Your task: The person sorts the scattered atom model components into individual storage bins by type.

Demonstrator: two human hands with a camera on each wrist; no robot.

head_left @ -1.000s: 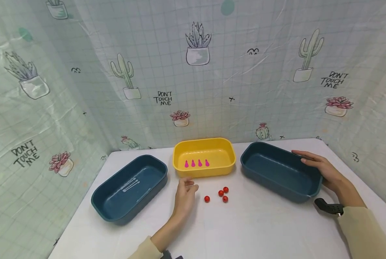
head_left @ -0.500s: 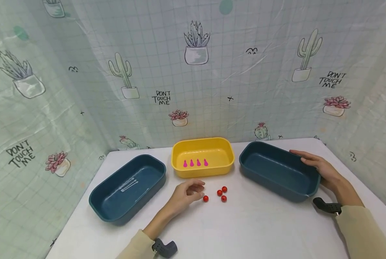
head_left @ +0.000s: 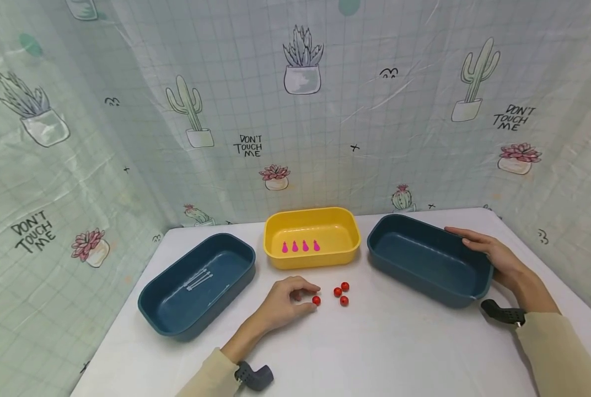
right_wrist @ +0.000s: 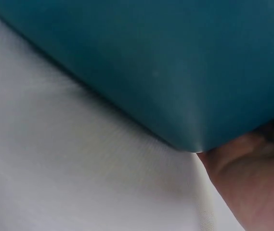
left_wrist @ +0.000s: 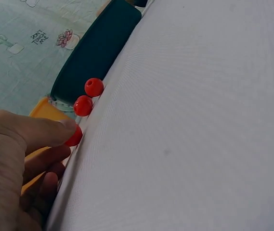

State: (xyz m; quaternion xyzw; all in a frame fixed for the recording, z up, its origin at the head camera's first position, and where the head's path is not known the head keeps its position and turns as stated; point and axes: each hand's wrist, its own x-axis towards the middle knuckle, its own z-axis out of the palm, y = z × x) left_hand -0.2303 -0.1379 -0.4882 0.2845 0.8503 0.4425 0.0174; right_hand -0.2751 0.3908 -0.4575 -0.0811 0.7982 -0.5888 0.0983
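My left hand (head_left: 285, 303) is low over the white table, thumb and index finger spread either side of a red bead (head_left: 316, 300). In the left wrist view, the thumb overlaps that bead (left_wrist: 74, 137). Just to its right lie three more red beads (head_left: 344, 301), at least one with a hole showing. At the right, my right hand (head_left: 496, 259) rests against the end of a dark blue box (head_left: 424, 286), its fingers stretched along the far rim. The right wrist view has the box wall (right_wrist: 165, 72) close up, with part of the hand (right_wrist: 252, 178) against it.
A yellow box (head_left: 320, 259) with several small pink bottle-shaped pieces (head_left: 295, 246) stands at the back middle. Another dark blue box (head_left: 211, 306), on the left, holds several thin white sticks (head_left: 198, 281). A cloth with cactus prints (head_left: 302, 138) hangs behind the table.
My left hand has moved right from in front of the yellow box to the nearest red bead, thumb and index finger now around it. The right hand stays at its box.
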